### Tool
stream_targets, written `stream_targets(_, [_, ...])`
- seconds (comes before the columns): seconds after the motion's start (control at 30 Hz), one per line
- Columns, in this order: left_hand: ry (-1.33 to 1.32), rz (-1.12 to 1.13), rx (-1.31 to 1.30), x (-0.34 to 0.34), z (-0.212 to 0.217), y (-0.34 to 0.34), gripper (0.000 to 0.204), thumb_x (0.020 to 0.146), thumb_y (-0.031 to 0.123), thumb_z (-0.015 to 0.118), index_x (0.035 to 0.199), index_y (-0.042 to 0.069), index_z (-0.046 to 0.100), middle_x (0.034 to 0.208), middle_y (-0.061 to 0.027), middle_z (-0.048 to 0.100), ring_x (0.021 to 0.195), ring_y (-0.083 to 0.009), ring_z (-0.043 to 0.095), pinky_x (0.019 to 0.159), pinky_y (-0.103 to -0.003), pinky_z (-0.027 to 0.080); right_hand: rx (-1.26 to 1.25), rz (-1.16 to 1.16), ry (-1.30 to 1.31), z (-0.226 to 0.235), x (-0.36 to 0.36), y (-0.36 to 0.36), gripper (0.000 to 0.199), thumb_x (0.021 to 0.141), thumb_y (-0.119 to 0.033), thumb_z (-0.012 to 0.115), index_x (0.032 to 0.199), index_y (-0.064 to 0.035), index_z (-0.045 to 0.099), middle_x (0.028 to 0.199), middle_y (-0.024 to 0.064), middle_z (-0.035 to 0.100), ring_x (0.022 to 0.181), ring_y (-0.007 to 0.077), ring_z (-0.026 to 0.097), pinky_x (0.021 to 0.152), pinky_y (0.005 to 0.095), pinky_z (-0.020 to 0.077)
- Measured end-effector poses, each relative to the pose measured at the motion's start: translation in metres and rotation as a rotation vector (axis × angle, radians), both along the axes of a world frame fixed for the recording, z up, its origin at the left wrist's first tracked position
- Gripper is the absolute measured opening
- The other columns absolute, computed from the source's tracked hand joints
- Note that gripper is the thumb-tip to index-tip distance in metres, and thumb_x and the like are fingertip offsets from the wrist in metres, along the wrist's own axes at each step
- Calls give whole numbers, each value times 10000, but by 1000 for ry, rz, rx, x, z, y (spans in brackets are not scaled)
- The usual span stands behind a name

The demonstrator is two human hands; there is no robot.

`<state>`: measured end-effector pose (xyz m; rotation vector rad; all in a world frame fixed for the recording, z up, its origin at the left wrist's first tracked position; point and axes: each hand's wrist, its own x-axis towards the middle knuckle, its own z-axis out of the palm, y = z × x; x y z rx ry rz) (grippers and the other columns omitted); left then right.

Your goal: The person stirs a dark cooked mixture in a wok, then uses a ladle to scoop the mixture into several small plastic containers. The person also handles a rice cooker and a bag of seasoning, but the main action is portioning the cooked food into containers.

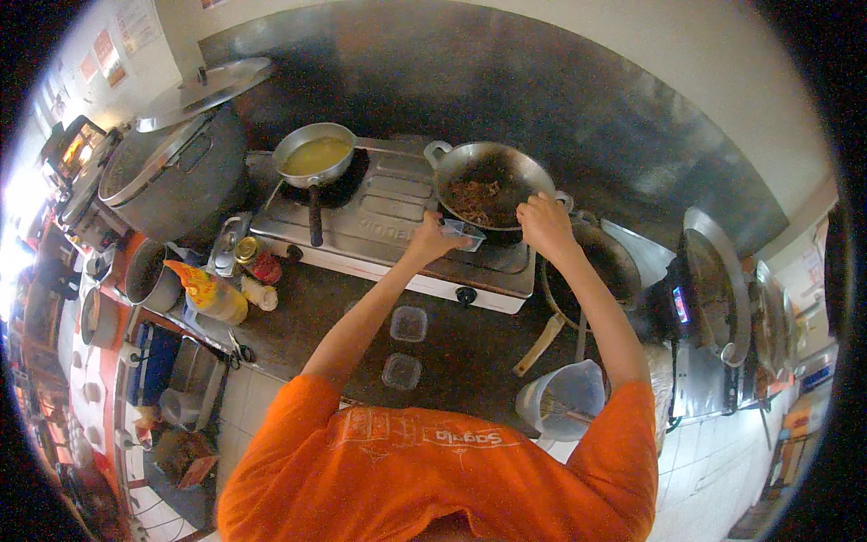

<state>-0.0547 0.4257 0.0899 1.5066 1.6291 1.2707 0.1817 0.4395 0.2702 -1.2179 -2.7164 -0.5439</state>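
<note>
— Both hands are up at the stove: the left hand (432,237) grips a small clear plastic tub (466,234) and holds it tilted at the near rim of the wok (492,185), while the right hand (543,219) rests curled on that same rim just to the right. Whether its fingers pinch a utensil cannot be told.

— So which step is that?

— It looks like portioning: the tub sits right at the dark, chopped stir-fry in the wok, as if it is being filled from it. The next move would call for a steady tilt and a clean lip, since spillage would land on the burner top between the hands.

— And the vessels round about?

— Far out to the left of the left hand stands the big stockpot (172,176), lid propped ajar, contents hidden. Below the right hand sits a second dark pan (607,262), seemingly empty. Left of the left hand, the saucepan (315,155) holds a yellowish liquid. Near the right elbow is a translucent plastic jug (562,397), contents unclear. Beneath the left forearm lie two more clear tubs (405,347), both apparently empty.
</note>
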Motion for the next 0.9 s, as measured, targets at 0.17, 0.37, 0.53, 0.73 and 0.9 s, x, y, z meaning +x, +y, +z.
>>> stream_targets(0.17, [-49,-87,76,-3,-44,48,1129,528,493,908,1286,-119,337,1264,-256,523,1159,-335,551,948,-401,463,57,109,66,-1,8,-7,131,856,-182,608,845,-86,696,829,64,617,918,247,571,747,406,497])
stream_targets(0.37, [-203,-172,-114,-8,11,21,905,564,334,926,1203,-100,454,1138,-213,599,1015,-291,632,787,-356,538,-2,99,157,-6,17,-1,130,862,-174,605,858,-75,691,819,74,604,913,267,565,747,406,491])
stream_targets(0.53, [-335,-279,-116,-9,64,-2,735,595,232,922,1128,-70,515,965,-159,645,694,-177,643,547,-281,525,-58,86,159,-12,19,7,133,863,-172,607,870,-73,695,820,74,602,922,274,565,753,419,491])
stream_targets(0.73, [-240,-135,-191,-9,63,2,831,584,278,930,1179,-49,449,783,-80,622,557,-104,554,466,-254,466,24,156,183,-2,25,-5,121,854,-169,625,875,-76,699,849,73,601,934,275,560,824,415,475])
stream_targets(0.9, [-261,-217,-203,-9,68,0,817,601,271,923,1191,-20,440,745,-64,617,544,-96,553,461,-240,454,129,218,270,7,27,-19,95,827,-142,639,877,-85,697,862,63,596,935,266,556,860,401,457])
